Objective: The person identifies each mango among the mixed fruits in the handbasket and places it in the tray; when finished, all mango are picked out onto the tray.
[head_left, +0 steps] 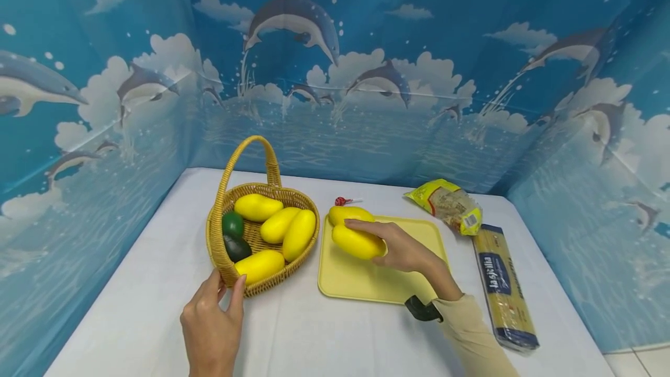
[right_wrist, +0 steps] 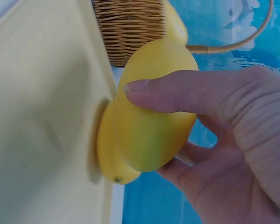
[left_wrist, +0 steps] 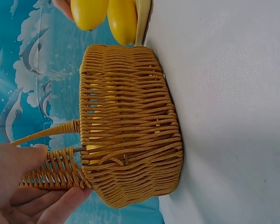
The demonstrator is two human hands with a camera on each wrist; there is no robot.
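Observation:
My right hand (head_left: 400, 247) holds a yellow mango (right_wrist: 154, 126) between thumb and fingers, above the yellow tray (head_left: 366, 284). Behind it, a second mango (head_left: 349, 214) lies on the tray near its far left corner. The left hand (head_left: 211, 319) grips the lower end of the handle (left_wrist: 60, 170) of a wicker basket (left_wrist: 130, 126), thumb on one side and fingers on the other. Inside the basket are several yellow mangoes (head_left: 299, 234), plus a green avocado-like fruit (head_left: 232, 224) and a darker one (head_left: 237, 248) by the handle.
A red lollipop (head_left: 343, 201) lies behind the tray. To the right are a yellow-and-clear food bag (head_left: 450, 205) and a long spaghetti pack (head_left: 505, 290). The white table (head_left: 303, 342) is enclosed by blue dolphin-print curtains (head_left: 335, 132).

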